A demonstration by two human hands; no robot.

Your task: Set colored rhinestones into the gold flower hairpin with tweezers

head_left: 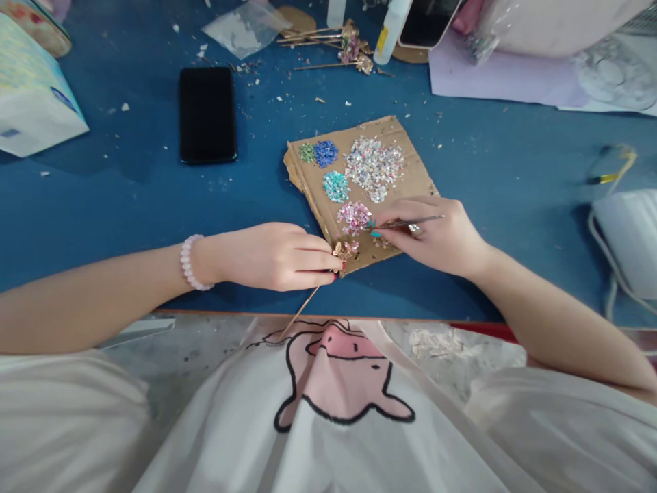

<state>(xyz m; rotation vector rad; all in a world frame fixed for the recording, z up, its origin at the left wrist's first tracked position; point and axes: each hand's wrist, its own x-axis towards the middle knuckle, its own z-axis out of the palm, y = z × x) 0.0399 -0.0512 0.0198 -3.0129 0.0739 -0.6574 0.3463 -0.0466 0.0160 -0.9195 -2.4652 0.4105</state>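
My left hand (280, 259) is closed on a gold hairpin (345, 252), whose flower-like head shows past the fingertips and whose thin stem slants down over the table's front edge. In my right hand (436, 236) a pair of thin metal tweezers (405, 223) is pinched, its tip by the pile of pink rhinestones (354, 217). Under both hands lies a cardboard piece (418, 164). On it are also turquoise stones (335, 186), blue stones (326, 154), green stones (306, 152) and a large clear, glittering pile (374, 164). Whether the tweezers hold a stone is too small to tell.
A black phone (208, 115) lies left of the cardboard. Farther back are more gold hairpins (328, 40), a plastic bag (245, 29) and a white bottle (391, 31). A tissue box (38, 89) stands far left; a white device with a cable (629, 239) sits far right.
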